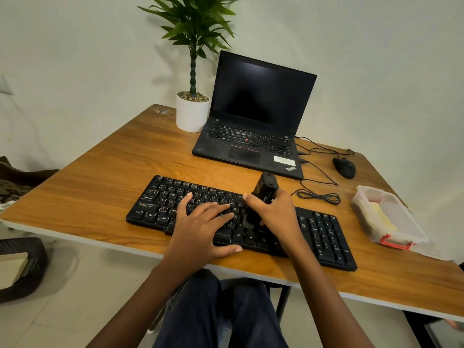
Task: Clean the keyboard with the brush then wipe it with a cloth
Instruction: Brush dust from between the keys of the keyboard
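Right hand [273,212] grips the black brush [261,199], bristles down on the keyboard [155,202] middle. Left hand [203,222] lies spread flat on the keys, just left of the brush. Keyboard sits on the worktop [100,172].

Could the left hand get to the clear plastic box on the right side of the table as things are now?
Probably not easily: the left hand lies flat on the keyboard, and the right hand holding the brush sits between it and the plastic box.
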A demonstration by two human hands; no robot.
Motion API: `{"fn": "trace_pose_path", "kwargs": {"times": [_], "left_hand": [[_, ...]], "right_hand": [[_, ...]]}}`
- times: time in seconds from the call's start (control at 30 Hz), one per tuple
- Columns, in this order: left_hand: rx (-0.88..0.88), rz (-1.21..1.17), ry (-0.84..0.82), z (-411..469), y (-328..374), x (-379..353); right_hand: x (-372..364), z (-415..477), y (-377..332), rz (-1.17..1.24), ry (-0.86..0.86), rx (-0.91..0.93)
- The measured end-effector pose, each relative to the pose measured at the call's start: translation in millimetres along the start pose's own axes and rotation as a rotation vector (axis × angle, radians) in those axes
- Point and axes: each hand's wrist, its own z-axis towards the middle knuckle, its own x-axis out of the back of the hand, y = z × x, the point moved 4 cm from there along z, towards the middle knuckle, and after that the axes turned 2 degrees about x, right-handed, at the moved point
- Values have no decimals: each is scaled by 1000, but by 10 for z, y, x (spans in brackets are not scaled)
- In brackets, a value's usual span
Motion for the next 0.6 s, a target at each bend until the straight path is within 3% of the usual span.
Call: {"fn": "trace_pose_path", "kwargs": {"times": [0.13, 0.3, 0.4, 0.5, 0.6], "left_hand": [[-79, -17, -38, 35, -156, 110], [-75, 17, -104, 43, -313, 111], [-92, 58, -132, 30, -304, 77], [-103, 97, -150, 22, -311, 63], [-85, 109, -162, 11, -317, 48]], "right_hand": [[25, 139, 47, 4, 47, -10], [51, -36, 12, 9, -311, -64], [111, -107, -23, 80, -438, -87], [157, -41, 3, 78, -409, -76], [140, 31, 50, 16, -244, -38]]}}
